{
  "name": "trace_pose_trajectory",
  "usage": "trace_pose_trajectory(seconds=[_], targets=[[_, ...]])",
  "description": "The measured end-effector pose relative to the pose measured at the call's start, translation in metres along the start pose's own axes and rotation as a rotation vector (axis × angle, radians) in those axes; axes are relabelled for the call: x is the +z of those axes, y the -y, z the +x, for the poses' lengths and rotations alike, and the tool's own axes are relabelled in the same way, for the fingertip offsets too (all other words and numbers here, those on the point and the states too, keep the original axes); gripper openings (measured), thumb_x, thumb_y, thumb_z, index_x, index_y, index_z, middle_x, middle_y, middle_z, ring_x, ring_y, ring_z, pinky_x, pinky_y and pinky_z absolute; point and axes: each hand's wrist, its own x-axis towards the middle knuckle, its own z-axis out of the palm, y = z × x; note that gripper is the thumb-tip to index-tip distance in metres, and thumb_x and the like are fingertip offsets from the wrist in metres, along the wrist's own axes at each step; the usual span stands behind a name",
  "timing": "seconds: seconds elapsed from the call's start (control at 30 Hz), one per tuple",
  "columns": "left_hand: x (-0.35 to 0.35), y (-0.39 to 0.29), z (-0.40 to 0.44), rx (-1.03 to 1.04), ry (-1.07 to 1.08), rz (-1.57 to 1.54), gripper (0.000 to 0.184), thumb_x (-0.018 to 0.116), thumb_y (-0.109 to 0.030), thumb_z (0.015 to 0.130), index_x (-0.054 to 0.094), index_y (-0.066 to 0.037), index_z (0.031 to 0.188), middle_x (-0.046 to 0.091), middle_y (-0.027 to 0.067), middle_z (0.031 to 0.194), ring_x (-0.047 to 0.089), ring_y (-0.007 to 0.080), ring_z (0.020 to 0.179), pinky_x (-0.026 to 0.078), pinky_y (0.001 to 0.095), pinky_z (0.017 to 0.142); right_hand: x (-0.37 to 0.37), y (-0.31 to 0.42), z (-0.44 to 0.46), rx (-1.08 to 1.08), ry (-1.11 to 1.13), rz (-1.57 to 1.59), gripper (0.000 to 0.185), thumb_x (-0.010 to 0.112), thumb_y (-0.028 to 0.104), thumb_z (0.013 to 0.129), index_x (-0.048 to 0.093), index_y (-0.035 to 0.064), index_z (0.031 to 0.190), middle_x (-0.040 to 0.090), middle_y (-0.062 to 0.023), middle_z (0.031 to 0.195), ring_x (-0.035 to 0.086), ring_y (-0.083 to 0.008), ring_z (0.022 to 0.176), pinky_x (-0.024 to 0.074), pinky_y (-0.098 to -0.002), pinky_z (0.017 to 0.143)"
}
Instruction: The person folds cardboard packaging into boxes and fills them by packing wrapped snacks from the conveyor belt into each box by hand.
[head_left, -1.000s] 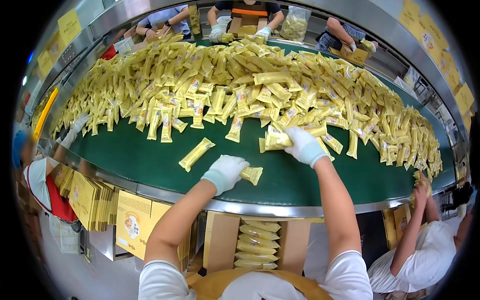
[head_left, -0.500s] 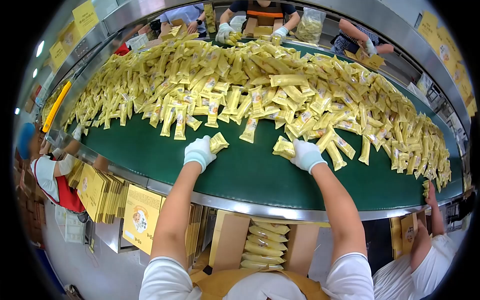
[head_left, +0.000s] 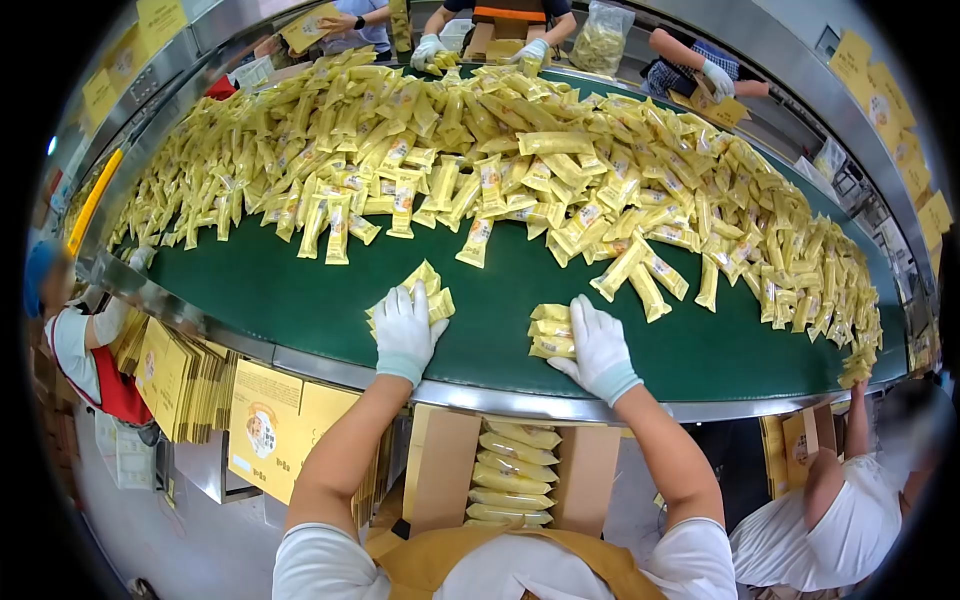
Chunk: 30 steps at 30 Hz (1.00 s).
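In white gloves, both my hands rest low over the green belt (head_left: 490, 340). My left hand (head_left: 405, 330) is closed over a small bunch of yellow snack packets (head_left: 432, 285) that pokes out beyond its fingers. My right hand (head_left: 598, 345) grips the right end of another bunch, several yellow snack packets (head_left: 552, 330) lined up side by side. Its thumb lies along their near side. Bare belt separates the two bunches. Beyond them spreads a large heap of the same packets (head_left: 440, 150). Nearest me, an open carton (head_left: 440, 465) holds a row of larger plump yellow packets (head_left: 512, 470).
A metal rim (head_left: 480, 400) edges the belt. Folded yellow cartons (head_left: 265, 425) stand at the left below it. Co-workers are on several sides: gloved hands (head_left: 430, 50) across the heap, a person in a red apron (head_left: 125, 385) left, a white-sleeved person (head_left: 825, 535) right.
Both hands have come nearer to me across the belt, away from the heap, with packets in them. More packets now show in each bunch. The view has shifted slightly.
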Motion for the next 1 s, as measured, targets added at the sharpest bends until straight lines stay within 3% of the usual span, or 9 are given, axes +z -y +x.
trace_pose_trajectory(seconds=[0.1,0.27,0.4,0.53,0.63,0.67,0.8,0.9,1.0], targets=[[-0.025,0.005,0.019,-0.125,0.273,-0.105,0.090,0.072,-0.062,0.077,0.048,-0.002,0.139,0.055,0.0150,0.119,0.051,0.0330,0.110,0.040,0.0429,0.096,-0.024,-0.002,0.019,0.075,0.320,0.022,0.103,0.077,0.061,0.072,0.041,-0.0035,0.143,0.055,-0.0208,0.124,0.052,-0.0329,0.114,0.0412,-0.0438,0.096],[-0.005,0.016,0.015,-0.072,0.096,-0.050,0.093,0.072,-0.061,0.076,0.044,-0.002,0.142,0.053,0.0163,0.130,0.050,0.0326,0.119,0.039,0.0468,0.097,-0.001,-0.007,0.005,-0.100,0.079,-0.104,0.098,0.075,0.060,0.075,0.043,-0.0030,0.142,0.056,-0.0223,0.118,0.050,-0.0398,0.120,0.0384,-0.0472,0.104],[-0.020,0.017,0.004,0.012,0.279,-0.195,0.096,0.074,-0.051,0.079,0.033,0.002,0.147,0.053,0.0162,0.132,0.052,0.0315,0.121,0.039,0.0454,0.097,-0.012,-0.012,-0.004,0.027,0.298,0.110,0.098,0.078,0.052,0.076,0.036,-0.0007,0.147,0.058,-0.0229,0.113,0.059,-0.0383,0.102,0.0463,-0.0446,0.092],[-0.025,0.023,-0.014,0.062,0.270,-0.214,0.103,0.078,-0.049,0.076,0.029,0.002,0.151,0.054,0.0166,0.130,0.055,0.0299,0.117,0.041,0.0433,0.096,-0.072,-0.012,-0.022,0.301,0.049,0.524,0.100,0.078,0.047,0.078,0.031,-0.0017,0.151,0.058,-0.0254,0.111,0.057,-0.0413,0.101,0.0457,-0.0444,0.093],[-0.018,0.033,-0.018,-0.015,0.215,-0.393,0.106,0.080,-0.047,0.074,0.028,0.004,0.151,0.055,0.0199,0.131,0.055,0.0343,0.118,0.043,0.0452,0.097,-0.132,0.018,-0.047,0.126,-0.108,0.458,0.104,0.083,0.040,0.074,0.029,-0.0034,0.152,0.056,-0.0241,0.115,0.053,-0.0412,0.105,0.0449,-0.0444,0.096],[-0.003,0.041,-0.018,-0.059,0.171,-0.514,0.109,0.081,-0.049,0.072,0.029,0.005,0.151,0.054,0.0233,0.131,0.055,0.0397,0.118,0.045,0.0480,0.096,-0.149,0.033,-0.055,0.116,-0.071,0.491,0.105,0.084,0.039,0.073,0.028,-0.0038,0.152,0.055,-0.0237,0.117,0.053,-0.0412,0.107,0.0444,-0.0440,0.097],[-0.022,0.044,-0.019,-0.373,0.234,-1.685,0.063,0.068,-0.026,0.095,0.038,-0.001,0.144,0.063,0.0055,0.102,0.058,0.0093,0.083,0.050,0.0236,0.070,-0.150,0.058,-0.084,0.123,0.002,1.120,0.110,0.086,0.036,0.072,0.025,-0.0046,0.154,0.052,-0.0241,0.122,0.052,-0.0403,0.113,0.0419,-0.0422,0.101],[-0.078,0.030,-0.035,-0.314,0.279,-1.807,0.057,0.069,-0.033,0.095,0.043,-0.005,0.137,0.062,0.0029,0.096,0.056,0.0082,0.075,0.048,0.0230,0.065,-0.148,0.068,-0.097,0.008,0.116,1.026,0.108,0.084,0.040,0.073,0.027,-0.0058,0.152,0.053,-0.0245,0.116,0.053,-0.0413,0.109,0.0428,-0.0445,0.098],[-0.122,0.019,-0.056,-0.154,0.372,-1.958,0.059,0.068,-0.034,0.094,0.043,-0.006,0.140,0.062,0.0030,0.107,0.057,0.0084,0.080,0.049,0.0251,0.068,-0.170,0.094,-0.091,-0.271,0.334,0.396,0.101,0.079,0.050,0.074,0.035,-0.0066,0.145,0.057,-0.0211,0.101,0.058,-0.0388,0.096,0.0461,-0.0447,0.086]])
